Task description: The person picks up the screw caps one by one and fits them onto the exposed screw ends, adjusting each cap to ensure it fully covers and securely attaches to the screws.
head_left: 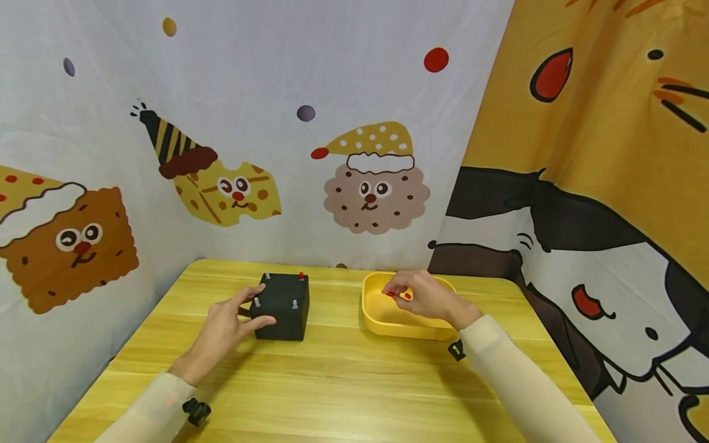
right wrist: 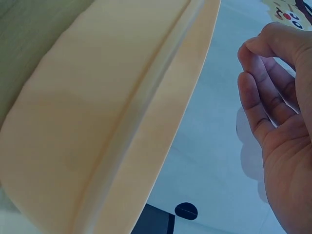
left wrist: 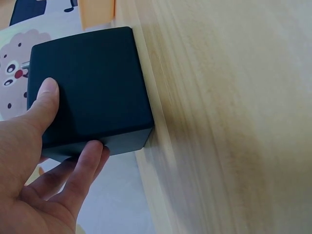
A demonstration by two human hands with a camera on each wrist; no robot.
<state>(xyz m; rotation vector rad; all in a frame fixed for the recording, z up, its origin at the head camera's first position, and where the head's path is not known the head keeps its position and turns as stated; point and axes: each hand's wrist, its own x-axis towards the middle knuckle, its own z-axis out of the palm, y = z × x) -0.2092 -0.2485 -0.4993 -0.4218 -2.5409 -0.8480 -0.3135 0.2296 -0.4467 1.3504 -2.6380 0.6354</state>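
Observation:
A black box (head_left: 279, 323) stands on the table, with several short pegs on its top: grey ones, and one red at the far right corner (head_left: 301, 276). My left hand (head_left: 224, 320) grips the box from its left, thumb on the near face and fingers at the left side, as the left wrist view (left wrist: 73, 161) also shows. Over a yellow tray (head_left: 379, 328) my right hand (head_left: 426, 298) pinches a small red piece (head_left: 390, 293) between thumb and index finger. More small red pieces (head_left: 408, 296) lie in the tray. In the right wrist view the pinched piece is hidden.
The wooden table (head_left: 332, 387) reaches back to a white curtain (head_left: 249, 74) with cartoon prints. At the right hangs an orange curtain (head_left: 609, 135) with a cow print. A gap of bare tabletop separates box and tray.

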